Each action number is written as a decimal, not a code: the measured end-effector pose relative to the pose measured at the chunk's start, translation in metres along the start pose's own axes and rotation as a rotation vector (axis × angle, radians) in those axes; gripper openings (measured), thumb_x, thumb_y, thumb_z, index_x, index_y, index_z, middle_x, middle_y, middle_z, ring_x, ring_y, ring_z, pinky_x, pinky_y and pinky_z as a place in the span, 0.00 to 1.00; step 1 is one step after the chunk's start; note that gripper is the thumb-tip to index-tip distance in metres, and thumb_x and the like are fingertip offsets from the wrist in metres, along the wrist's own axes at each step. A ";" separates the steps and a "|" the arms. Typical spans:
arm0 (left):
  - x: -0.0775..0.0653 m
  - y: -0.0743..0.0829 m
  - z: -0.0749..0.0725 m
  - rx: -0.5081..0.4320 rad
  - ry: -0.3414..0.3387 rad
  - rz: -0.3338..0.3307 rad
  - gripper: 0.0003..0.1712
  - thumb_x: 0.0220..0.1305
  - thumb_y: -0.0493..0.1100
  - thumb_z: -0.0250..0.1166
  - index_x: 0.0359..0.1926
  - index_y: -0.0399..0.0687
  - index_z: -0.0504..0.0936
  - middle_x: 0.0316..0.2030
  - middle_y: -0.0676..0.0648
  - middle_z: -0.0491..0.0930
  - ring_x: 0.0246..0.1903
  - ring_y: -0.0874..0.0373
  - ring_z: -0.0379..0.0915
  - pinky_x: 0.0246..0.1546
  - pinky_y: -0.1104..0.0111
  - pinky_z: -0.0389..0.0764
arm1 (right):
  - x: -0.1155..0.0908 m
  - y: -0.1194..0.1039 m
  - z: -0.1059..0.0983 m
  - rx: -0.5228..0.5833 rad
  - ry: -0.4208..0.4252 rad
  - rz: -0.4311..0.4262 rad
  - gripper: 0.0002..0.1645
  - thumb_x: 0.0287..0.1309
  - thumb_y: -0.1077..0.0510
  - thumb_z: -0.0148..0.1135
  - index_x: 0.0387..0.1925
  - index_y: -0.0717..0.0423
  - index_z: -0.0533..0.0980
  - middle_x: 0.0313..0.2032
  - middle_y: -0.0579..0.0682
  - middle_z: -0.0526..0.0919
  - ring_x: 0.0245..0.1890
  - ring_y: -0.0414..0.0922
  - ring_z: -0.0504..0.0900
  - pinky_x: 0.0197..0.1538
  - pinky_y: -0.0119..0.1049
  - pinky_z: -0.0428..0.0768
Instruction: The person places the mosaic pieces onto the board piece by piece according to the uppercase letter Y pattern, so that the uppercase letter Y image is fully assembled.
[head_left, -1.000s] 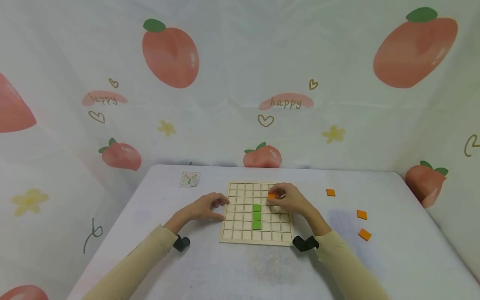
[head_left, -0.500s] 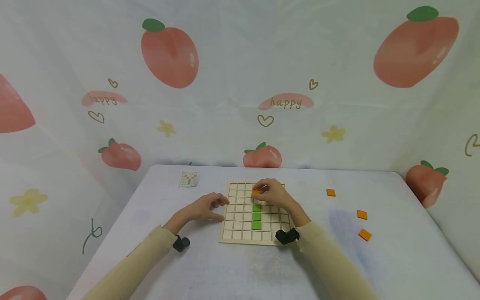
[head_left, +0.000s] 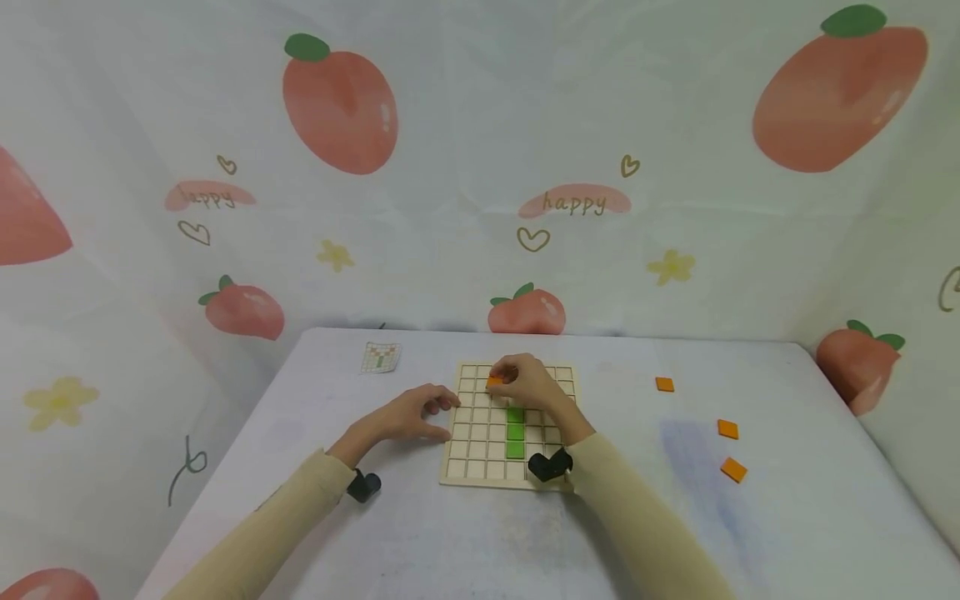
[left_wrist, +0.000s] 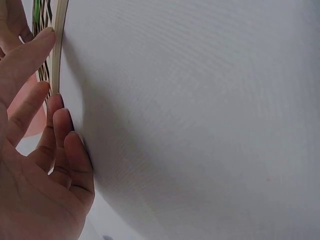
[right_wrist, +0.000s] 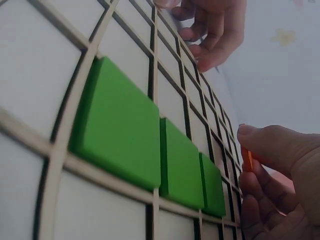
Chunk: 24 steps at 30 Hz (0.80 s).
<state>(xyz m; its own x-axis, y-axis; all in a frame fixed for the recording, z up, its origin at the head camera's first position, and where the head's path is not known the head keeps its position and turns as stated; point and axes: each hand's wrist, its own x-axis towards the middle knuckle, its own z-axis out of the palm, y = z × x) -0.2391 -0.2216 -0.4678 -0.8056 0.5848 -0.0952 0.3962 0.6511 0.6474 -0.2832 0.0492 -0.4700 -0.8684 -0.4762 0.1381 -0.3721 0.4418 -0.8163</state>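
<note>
**Orange tile (head_left: 495,382) pinched over gridded board (head_left: 477,450)**

From afar, I see the right hand (head_left: 527,383) pinching it over the far rows; the left hand (head_left: 411,414), thumb and fingers apart, rests at the left edge. A tilted grip could, I judge, make the tile catch a divider (right_wrist: 59,150).

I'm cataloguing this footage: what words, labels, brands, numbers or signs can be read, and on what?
"happy": right pink patch on the backdrop.
"appy", first letter unclear: left pink patch.
Small card: any lettering is too small to read.
Board, green tiles, orange tiles: none readable.
</note>
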 end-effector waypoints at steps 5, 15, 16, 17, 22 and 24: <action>0.000 0.001 0.000 -0.010 -0.002 0.008 0.28 0.59 0.43 0.77 0.59 0.46 0.78 0.49 0.50 0.76 0.48 0.53 0.73 0.54 0.58 0.75 | 0.008 -0.005 0.006 -0.048 0.002 0.041 0.12 0.56 0.62 0.76 0.42 0.61 0.85 0.35 0.48 0.83 0.36 0.44 0.78 0.44 0.39 0.79; -0.001 0.004 -0.001 -0.019 -0.004 -0.024 0.28 0.59 0.42 0.78 0.59 0.46 0.78 0.49 0.50 0.76 0.48 0.53 0.72 0.54 0.57 0.74 | 0.018 -0.004 0.013 -0.049 -0.030 0.060 0.12 0.55 0.63 0.76 0.41 0.60 0.85 0.36 0.49 0.83 0.37 0.45 0.78 0.45 0.39 0.79; -0.001 0.004 -0.001 -0.021 -0.004 -0.025 0.28 0.59 0.42 0.78 0.59 0.46 0.78 0.49 0.50 0.76 0.48 0.53 0.73 0.54 0.57 0.74 | 0.019 -0.004 0.013 -0.043 -0.034 0.062 0.12 0.55 0.64 0.76 0.41 0.60 0.85 0.36 0.49 0.83 0.37 0.45 0.78 0.45 0.39 0.78; -0.001 0.004 -0.001 -0.023 -0.004 -0.026 0.28 0.59 0.42 0.78 0.59 0.46 0.78 0.49 0.51 0.76 0.48 0.53 0.73 0.54 0.57 0.74 | 0.019 -0.004 0.013 -0.037 -0.038 0.063 0.11 0.55 0.64 0.76 0.41 0.60 0.85 0.37 0.49 0.83 0.37 0.45 0.78 0.45 0.39 0.78; -0.001 0.002 0.000 -0.023 -0.001 -0.018 0.28 0.58 0.42 0.78 0.59 0.46 0.78 0.49 0.51 0.76 0.48 0.53 0.73 0.54 0.57 0.74 | 0.020 -0.006 0.014 -0.035 -0.049 0.075 0.12 0.54 0.65 0.76 0.41 0.60 0.85 0.34 0.49 0.82 0.36 0.46 0.77 0.42 0.38 0.77; -0.001 0.001 0.000 -0.020 0.000 -0.016 0.28 0.58 0.42 0.78 0.59 0.47 0.78 0.49 0.51 0.76 0.48 0.53 0.73 0.54 0.57 0.74 | 0.021 -0.006 0.014 -0.044 -0.054 0.078 0.11 0.54 0.64 0.76 0.41 0.59 0.85 0.34 0.49 0.81 0.35 0.46 0.76 0.41 0.38 0.77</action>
<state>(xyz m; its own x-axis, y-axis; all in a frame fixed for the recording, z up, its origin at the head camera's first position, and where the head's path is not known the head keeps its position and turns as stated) -0.2379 -0.2216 -0.4671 -0.8116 0.5746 -0.1060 0.3742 0.6504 0.6611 -0.2945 0.0261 -0.4700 -0.8769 -0.4786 0.0442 -0.3193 0.5113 -0.7979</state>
